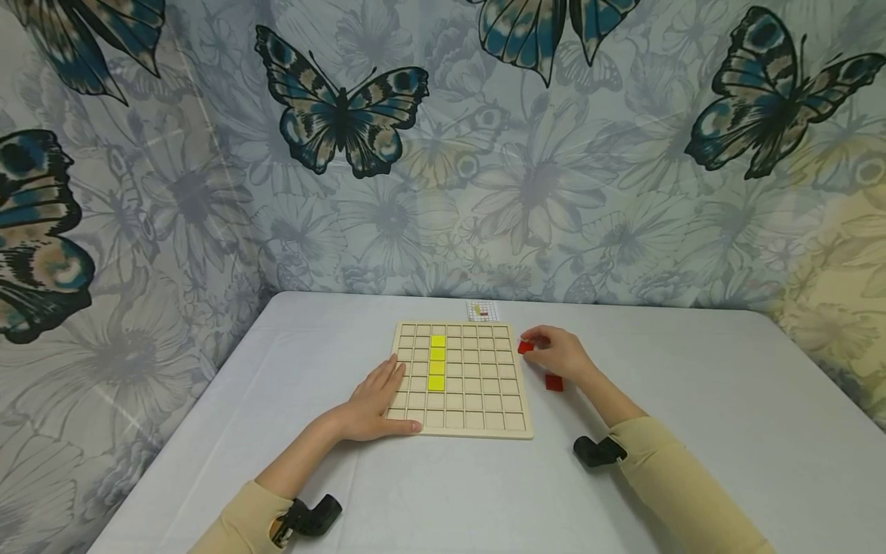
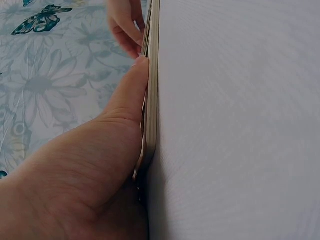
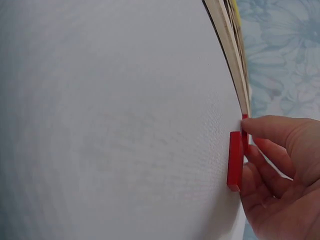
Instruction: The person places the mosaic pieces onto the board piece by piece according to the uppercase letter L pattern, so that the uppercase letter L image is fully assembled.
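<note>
A pale wooden grid board point(image 1: 477, 400) lies flat on the table, with several yellow square tiles point(image 1: 438, 354) lined up in one column. My left hand point(image 1: 370, 404) rests on the board's left edge, fingers straight and thumb along the near edge. Just beyond the right edge, my right hand point(image 1: 559, 352) pinches a red square tile point(image 1: 525, 348) between thumb and fingers. A second red tile point(image 1: 554, 382) lies on the table below that hand. In the right wrist view this loose red tile point(image 3: 234, 161) appears in front of the fingers, partly covering the pinched one.
Behind the board lies a small card point(image 1: 482, 311) printed with a grid and coloured squares. White cloth covers the table point(image 1: 664, 354). Butterfly-patterned fabric point(image 1: 540, 192) hangs at the back and sides. Each wrist carries a black camera mount point(image 1: 597, 452).
</note>
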The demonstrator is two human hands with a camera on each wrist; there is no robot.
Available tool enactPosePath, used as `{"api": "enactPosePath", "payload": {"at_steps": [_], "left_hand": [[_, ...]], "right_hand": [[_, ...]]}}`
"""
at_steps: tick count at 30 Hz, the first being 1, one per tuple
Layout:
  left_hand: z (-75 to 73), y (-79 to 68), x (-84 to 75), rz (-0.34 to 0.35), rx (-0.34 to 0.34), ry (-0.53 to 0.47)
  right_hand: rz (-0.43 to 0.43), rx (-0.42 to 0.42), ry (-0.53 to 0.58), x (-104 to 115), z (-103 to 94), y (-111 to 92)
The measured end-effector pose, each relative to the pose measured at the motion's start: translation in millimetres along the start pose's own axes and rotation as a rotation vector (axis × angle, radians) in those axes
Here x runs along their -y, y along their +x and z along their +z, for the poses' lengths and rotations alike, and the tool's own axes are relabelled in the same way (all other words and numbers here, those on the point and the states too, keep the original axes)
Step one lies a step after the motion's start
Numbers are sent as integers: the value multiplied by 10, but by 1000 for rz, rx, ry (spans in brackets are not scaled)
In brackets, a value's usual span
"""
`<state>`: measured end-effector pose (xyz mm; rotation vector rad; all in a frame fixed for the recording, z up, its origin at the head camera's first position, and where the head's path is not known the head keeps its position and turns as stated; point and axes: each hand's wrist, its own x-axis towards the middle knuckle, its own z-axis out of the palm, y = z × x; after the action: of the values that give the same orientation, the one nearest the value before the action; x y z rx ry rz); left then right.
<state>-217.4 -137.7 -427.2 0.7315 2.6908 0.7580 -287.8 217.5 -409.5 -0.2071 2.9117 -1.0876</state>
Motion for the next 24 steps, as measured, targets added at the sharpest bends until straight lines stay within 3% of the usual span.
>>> {"api": "enactPosePath", "payload": {"at_steps": [24], "left_hand": [[-17, -17, -20, 8, 1, -5]], "right_hand": [[12, 10, 23, -52, -28, -32]]}}
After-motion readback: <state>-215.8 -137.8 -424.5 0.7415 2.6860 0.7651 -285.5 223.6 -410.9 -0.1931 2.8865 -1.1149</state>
